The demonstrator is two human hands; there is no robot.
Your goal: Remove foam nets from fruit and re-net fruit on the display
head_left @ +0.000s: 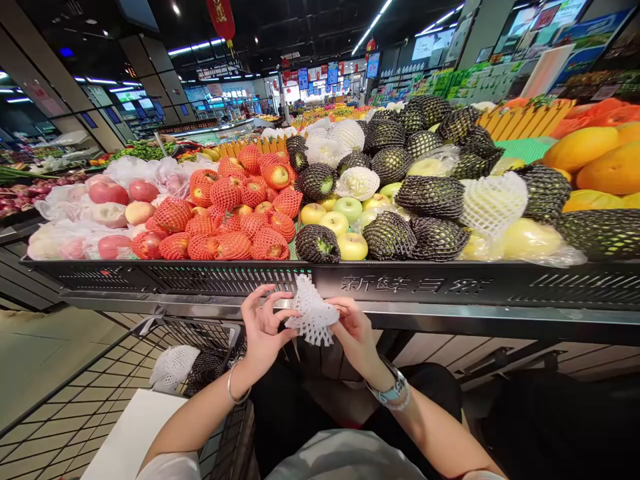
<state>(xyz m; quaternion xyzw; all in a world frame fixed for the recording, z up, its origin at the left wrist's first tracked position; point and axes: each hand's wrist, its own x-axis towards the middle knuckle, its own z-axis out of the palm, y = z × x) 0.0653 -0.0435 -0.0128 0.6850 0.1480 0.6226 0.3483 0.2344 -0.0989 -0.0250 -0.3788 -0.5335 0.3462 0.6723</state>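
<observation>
A white foam fruit net (313, 310) is held up in front of the display's black front rail, looking flattened and without fruit inside. My left hand (265, 323) pinches its left edge between thumb and fingers. On the other side, my right hand (354, 330) grips the net's right edge, fingers closed. Just beyond the rail lie green-yellow apples (353, 246), some bare and others in black foam nets (318, 244). To their left sit red apples in red foam nets (234, 245).
A wire shopping cart (65, 400) stands at lower left, with white foam netting (174, 367), black netting (205, 368) and a white board (135, 433). The display's metal edge (450, 325) runs across in front of me. Bagged pink fruit (114, 247) lies left, orange-yellow melons (583, 148) right.
</observation>
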